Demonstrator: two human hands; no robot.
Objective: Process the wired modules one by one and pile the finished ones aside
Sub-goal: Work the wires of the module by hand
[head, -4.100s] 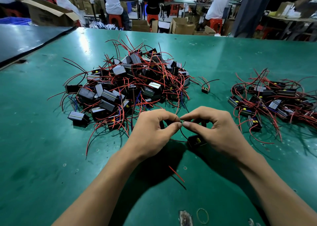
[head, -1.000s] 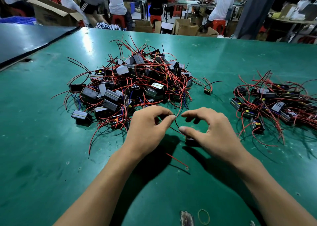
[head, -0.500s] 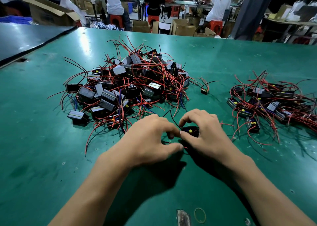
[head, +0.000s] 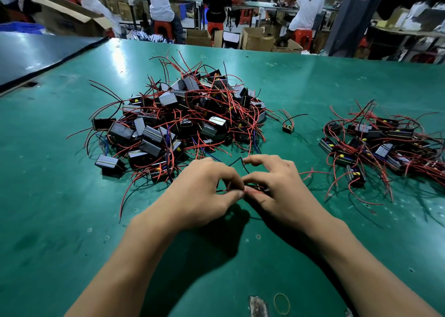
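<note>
A big heap of black wired modules with red and black leads lies at the table's centre left. A smaller pile of modules spreads at the right. My left hand and my right hand meet in front of the heap, fingertips touching. Between them they pinch the red and black wires of one module, which my right hand mostly hides. A black lead loops up above the fingers.
A single small module lies alone between the two piles. A rubber band and a worn patch sit near the front edge of the green table. Seated people and cardboard boxes fill the background.
My hands were slightly apart a second ago, then closed together over the module. Now both pinch its wires at the fingertips, and the module is less visible.
</note>
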